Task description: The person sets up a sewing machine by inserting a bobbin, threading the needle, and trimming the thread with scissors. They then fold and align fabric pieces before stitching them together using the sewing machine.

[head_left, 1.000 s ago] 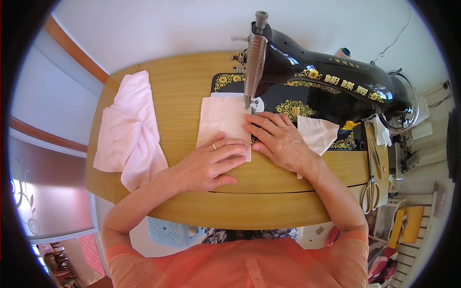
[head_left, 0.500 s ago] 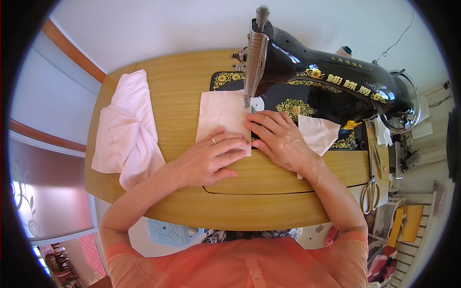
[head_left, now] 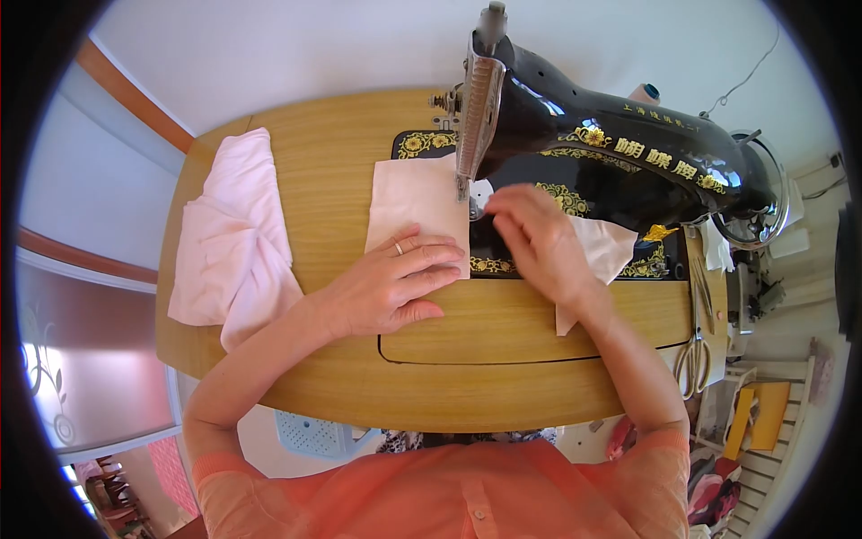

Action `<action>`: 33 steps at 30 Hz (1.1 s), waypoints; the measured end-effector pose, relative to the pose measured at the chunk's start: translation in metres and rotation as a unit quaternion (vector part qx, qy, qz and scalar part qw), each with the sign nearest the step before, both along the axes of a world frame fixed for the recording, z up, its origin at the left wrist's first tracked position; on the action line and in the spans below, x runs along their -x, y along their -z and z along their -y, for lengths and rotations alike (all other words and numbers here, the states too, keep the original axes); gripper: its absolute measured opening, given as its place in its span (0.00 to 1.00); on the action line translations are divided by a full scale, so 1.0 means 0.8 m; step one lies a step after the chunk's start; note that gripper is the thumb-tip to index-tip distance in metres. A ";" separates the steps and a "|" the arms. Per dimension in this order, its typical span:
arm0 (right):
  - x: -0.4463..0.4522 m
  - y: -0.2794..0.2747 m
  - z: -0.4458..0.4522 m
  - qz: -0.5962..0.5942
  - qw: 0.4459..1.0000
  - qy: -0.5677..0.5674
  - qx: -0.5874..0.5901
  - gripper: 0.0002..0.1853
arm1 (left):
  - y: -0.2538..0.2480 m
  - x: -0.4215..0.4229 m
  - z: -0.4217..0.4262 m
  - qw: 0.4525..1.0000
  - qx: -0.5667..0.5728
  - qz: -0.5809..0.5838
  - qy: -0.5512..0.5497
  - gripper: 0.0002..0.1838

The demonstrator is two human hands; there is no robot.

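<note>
A pale pink fabric piece (head_left: 415, 193) lies flat on the machine bed and table, its right edge under the needle area of a black sewing machine (head_left: 620, 148). My left hand (head_left: 404, 277) rests on its lower part, fingers stretched out and slightly spread. My right hand (head_left: 543, 242) is raised off the fabric, to the right of the presser foot (head_left: 462, 189). Its fingers are loosely bent, with nothing visible in them. A second pale pink piece (head_left: 602, 244) lies beside and partly behind my right hand and wrist.
A crumpled heap of pink cloth (head_left: 238, 234) lies on the left of the wooden table (head_left: 332, 395). Scissors (head_left: 693, 355) and a tweezers-like tool (head_left: 703, 283) lie at the right edge. A handwheel (head_left: 763, 193) is at the machine's right end; a wall stands behind.
My right hand has lifted off the fabric's right edge and moved slightly right, its fingers bending. The fabric has shifted slightly away from me. My left hand stays on it.
</note>
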State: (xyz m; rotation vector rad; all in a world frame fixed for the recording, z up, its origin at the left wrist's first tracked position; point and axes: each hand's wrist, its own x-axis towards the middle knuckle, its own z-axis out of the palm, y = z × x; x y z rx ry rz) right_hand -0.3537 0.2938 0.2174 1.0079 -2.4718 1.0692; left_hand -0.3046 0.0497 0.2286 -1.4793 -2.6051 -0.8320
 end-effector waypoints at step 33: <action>0.152 0.050 0.037 0.045 0.997 -0.019 -0.059 0.07 | 0.003 0.037 0.000 1.000 -0.018 -0.007 -0.008 0.22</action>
